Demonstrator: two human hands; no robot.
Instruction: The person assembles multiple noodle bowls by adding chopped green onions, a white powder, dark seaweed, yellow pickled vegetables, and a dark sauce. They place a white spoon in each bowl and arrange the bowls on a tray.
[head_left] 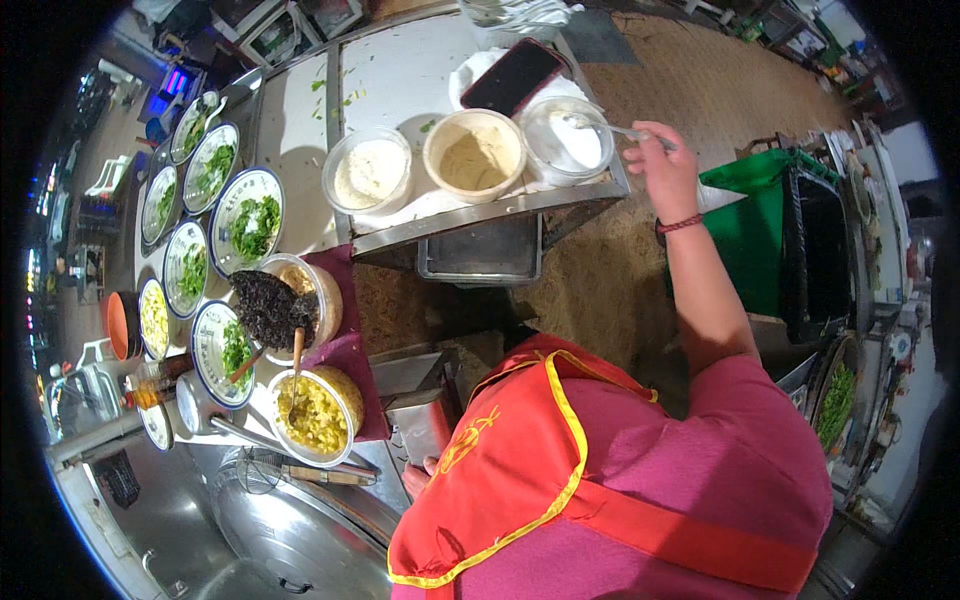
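Note:
My right hand (665, 165) is closed on the handle of a metal spoon (618, 130), whose far end is over a clear tub of white powder (570, 145). Left of that tub stand a tub of tan powder (475, 155) and a tub of off-white powder (370, 172), all along the near edge of the white counter. A dark phone (512, 77) rests behind them, partly on a white bag. Low in the middle, only a few fingertips of my left hand (418, 478) show, close to a metal box; the red apron hides the rest.
Several bowls with chopped greens (248, 222) stand at the left. Near them are a tub with dark shredded food (275, 310) and a tub of chopped yellow pickles (318, 415) with a spoon. A large metal lid (290, 540) lies lower left. A green bin (750, 220) stands right.

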